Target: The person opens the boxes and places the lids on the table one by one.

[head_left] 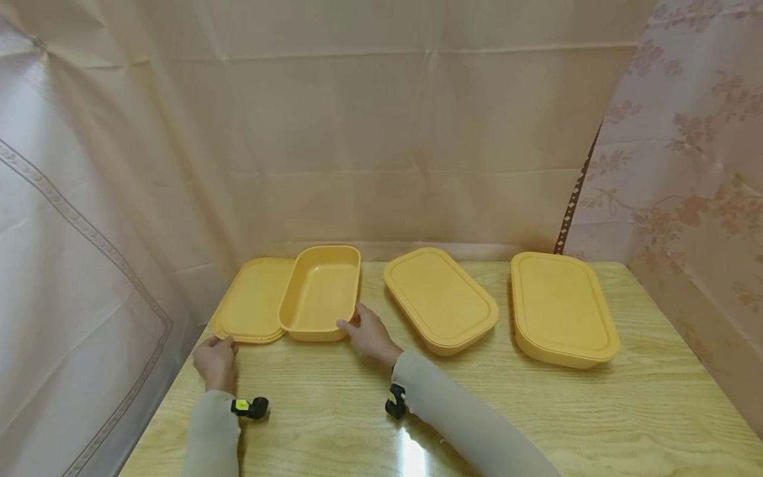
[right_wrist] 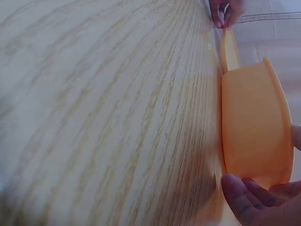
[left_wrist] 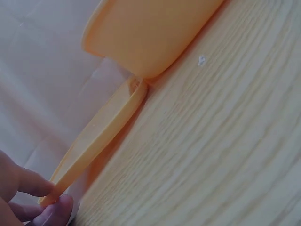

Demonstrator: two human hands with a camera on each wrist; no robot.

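Your left hand (head_left: 216, 361) pinches the corner of the flat yellow plastic lid (head_left: 253, 299). Your right hand (head_left: 371, 333) grips the open yellow plastic box (head_left: 322, 291), whose edge rests on that lid.

Yellow-orange boxes (head_left: 322, 293) and lids (head_left: 440, 298), light wood-grain table (head_left: 536, 411), seemingly pinkish floral curtain (head_left: 691, 172).

Light: soft, even, warm | glare: table (head_left: 411, 457) near edge | wrist views: blurred; fingers (right_wrist: 240, 197) unfocused
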